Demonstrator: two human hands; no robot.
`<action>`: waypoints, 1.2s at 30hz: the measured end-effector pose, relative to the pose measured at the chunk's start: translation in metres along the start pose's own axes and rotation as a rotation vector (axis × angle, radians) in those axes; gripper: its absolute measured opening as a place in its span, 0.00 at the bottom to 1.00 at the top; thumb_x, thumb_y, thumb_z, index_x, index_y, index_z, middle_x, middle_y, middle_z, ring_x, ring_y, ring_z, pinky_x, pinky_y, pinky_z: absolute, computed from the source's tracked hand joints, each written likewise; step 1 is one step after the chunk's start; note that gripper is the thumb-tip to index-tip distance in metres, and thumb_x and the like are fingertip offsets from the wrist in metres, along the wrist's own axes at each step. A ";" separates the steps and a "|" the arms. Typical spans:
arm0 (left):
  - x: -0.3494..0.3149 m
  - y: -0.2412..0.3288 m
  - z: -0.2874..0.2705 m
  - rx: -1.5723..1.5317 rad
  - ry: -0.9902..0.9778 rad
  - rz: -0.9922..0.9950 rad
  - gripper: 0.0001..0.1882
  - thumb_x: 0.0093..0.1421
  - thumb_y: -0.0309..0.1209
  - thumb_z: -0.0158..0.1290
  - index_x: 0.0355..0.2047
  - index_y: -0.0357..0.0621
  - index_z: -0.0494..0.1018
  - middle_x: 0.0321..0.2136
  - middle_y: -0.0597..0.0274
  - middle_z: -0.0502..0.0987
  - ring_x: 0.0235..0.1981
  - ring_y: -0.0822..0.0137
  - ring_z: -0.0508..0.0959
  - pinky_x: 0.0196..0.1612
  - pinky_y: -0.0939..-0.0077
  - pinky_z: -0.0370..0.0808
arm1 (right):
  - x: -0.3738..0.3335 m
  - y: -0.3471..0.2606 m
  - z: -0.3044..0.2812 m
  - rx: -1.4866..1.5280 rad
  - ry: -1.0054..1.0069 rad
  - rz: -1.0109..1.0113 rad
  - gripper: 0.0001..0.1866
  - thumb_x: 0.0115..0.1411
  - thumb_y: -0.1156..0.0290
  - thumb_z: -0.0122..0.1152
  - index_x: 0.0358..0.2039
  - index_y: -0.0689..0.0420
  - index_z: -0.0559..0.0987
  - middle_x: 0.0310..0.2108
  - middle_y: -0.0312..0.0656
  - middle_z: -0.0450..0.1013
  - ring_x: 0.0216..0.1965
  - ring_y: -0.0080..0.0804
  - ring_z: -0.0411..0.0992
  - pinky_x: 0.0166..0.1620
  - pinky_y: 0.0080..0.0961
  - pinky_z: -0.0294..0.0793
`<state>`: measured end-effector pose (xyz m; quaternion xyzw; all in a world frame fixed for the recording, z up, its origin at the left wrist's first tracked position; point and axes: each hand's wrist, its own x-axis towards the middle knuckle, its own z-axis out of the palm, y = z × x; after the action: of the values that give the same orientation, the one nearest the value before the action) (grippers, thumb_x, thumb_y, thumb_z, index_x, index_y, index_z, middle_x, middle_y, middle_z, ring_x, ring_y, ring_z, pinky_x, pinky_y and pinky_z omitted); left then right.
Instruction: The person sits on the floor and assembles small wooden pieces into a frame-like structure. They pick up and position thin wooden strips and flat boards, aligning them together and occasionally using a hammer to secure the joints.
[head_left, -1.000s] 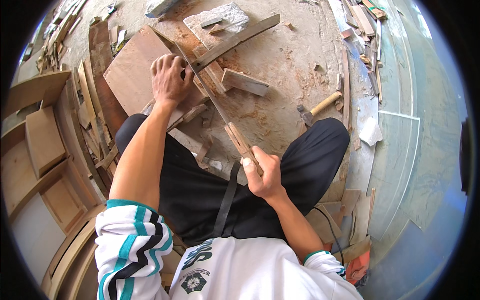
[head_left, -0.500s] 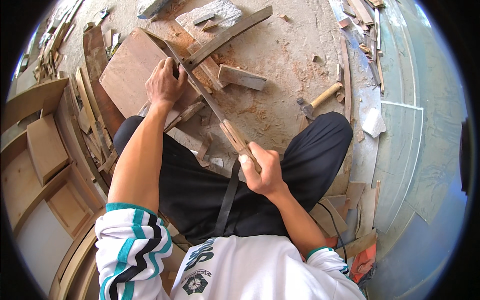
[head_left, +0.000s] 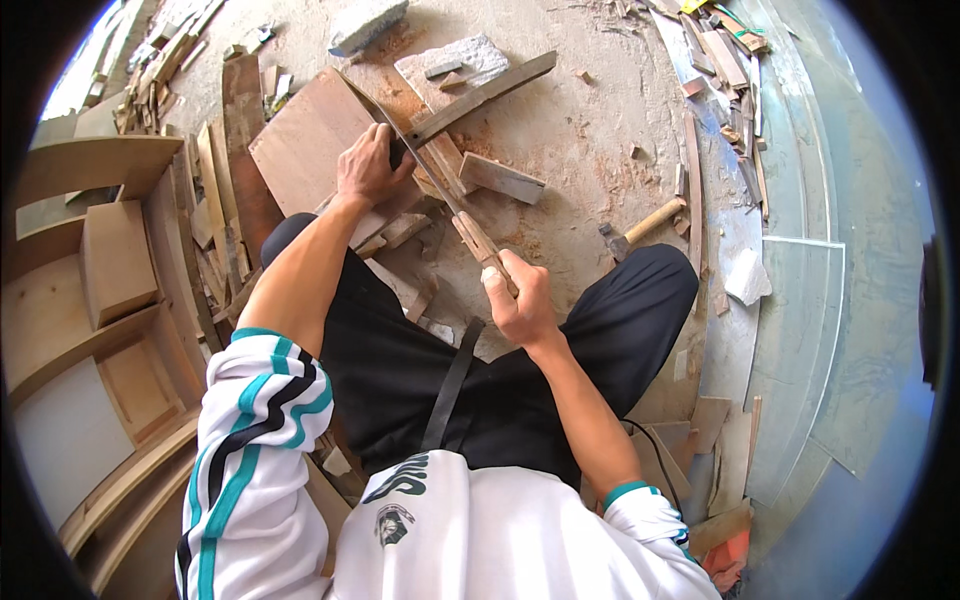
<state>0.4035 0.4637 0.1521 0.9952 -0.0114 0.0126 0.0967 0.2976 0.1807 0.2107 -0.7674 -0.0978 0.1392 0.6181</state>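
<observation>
My right hand (head_left: 522,303) is closed around the wooden handle (head_left: 476,240) of a handsaw, its thumb lying along the top. The saw's narrow blade (head_left: 437,178) runs up and to the left, crossing a long wooden strip (head_left: 485,97) near the strip's lower-left end. Just left of the blade, my left hand (head_left: 372,167) grips that end, with its fingertips partly hidden. The strip's free end points to the upper right. A flat wooden board (head_left: 305,135) stands beside my left hand.
A hammer (head_left: 645,225) lies beyond my right knee. One wood block (head_left: 503,178) and a pale stone slab (head_left: 465,68) sit near the strip. Wooden frames (head_left: 120,265) stand at the left, glass sheets (head_left: 795,330) at the right. Offcuts and sawdust cover parts of the floor.
My right hand has pushed the saw forward, away from my body, along the strip. My left hand keeps its grip on the strip. The whole view has shifted slightly.
</observation>
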 end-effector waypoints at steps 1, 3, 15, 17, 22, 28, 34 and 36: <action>0.003 0.002 0.002 -0.018 0.011 0.003 0.21 0.56 0.45 0.55 0.39 0.41 0.67 0.36 0.53 0.73 0.40 0.52 0.77 0.40 0.59 0.74 | 0.000 0.000 -0.001 -0.007 0.009 -0.003 0.14 0.61 0.65 0.52 0.22 0.61 0.67 0.13 0.43 0.61 0.14 0.30 0.61 0.21 0.33 0.61; 0.011 0.004 0.004 -0.053 0.034 0.010 0.21 0.57 0.45 0.55 0.40 0.41 0.67 0.36 0.53 0.73 0.40 0.52 0.77 0.39 0.59 0.74 | 0.003 -0.002 0.000 -0.019 0.028 -0.011 0.14 0.61 0.65 0.52 0.22 0.61 0.68 0.13 0.43 0.61 0.15 0.29 0.61 0.21 0.32 0.61; 0.024 -0.003 0.010 -0.006 -0.153 0.114 0.22 0.52 0.45 0.57 0.36 0.37 0.78 0.32 0.44 0.79 0.45 0.52 0.77 0.67 0.59 0.56 | 0.006 -0.013 -0.014 -0.012 -0.030 0.102 0.13 0.61 0.67 0.52 0.23 0.62 0.70 0.13 0.38 0.63 0.16 0.23 0.63 0.22 0.26 0.61; 0.024 -0.002 0.012 0.001 -0.173 0.051 0.21 0.51 0.44 0.58 0.34 0.38 0.79 0.32 0.46 0.80 0.45 0.53 0.77 0.66 0.60 0.57 | 0.006 -0.021 -0.015 -0.022 -0.021 0.097 0.13 0.61 0.68 0.51 0.23 0.62 0.71 0.13 0.39 0.64 0.15 0.24 0.63 0.21 0.26 0.61; 0.026 0.002 0.009 0.033 -0.148 0.065 0.18 0.52 0.44 0.59 0.29 0.40 0.78 0.30 0.51 0.81 0.43 0.58 0.77 0.65 0.63 0.58 | 0.005 -0.026 -0.017 -0.050 -0.008 0.091 0.12 0.60 0.69 0.51 0.22 0.62 0.70 0.12 0.40 0.63 0.13 0.27 0.64 0.20 0.27 0.61; 0.023 -0.005 0.023 -0.039 -0.032 0.096 0.11 0.46 0.37 0.60 0.25 0.42 0.77 0.23 0.54 0.77 0.37 0.58 0.77 0.64 0.62 0.60 | 0.017 -0.027 -0.011 -0.072 -0.028 0.095 0.12 0.59 0.69 0.53 0.23 0.61 0.67 0.12 0.49 0.62 0.14 0.49 0.66 0.20 0.35 0.64; 0.025 -0.004 0.016 -0.038 -0.059 0.119 0.13 0.53 0.40 0.55 0.27 0.41 0.78 0.25 0.52 0.79 0.39 0.56 0.77 0.65 0.60 0.58 | 0.010 -0.015 -0.003 -0.022 0.016 0.079 0.11 0.59 0.69 0.52 0.23 0.61 0.66 0.13 0.50 0.63 0.14 0.51 0.67 0.20 0.36 0.64; 0.023 -0.009 0.017 -0.065 -0.007 0.153 0.15 0.58 0.40 0.49 0.27 0.41 0.78 0.26 0.52 0.79 0.41 0.55 0.77 0.65 0.59 0.57 | 0.011 -0.005 0.001 -0.043 0.015 0.054 0.12 0.59 0.69 0.52 0.23 0.61 0.66 0.13 0.51 0.63 0.14 0.51 0.67 0.20 0.36 0.65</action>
<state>0.4276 0.4685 0.1344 0.9877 -0.0884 0.0160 0.1277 0.3076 0.1863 0.2149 -0.7839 -0.0757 0.1480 0.5982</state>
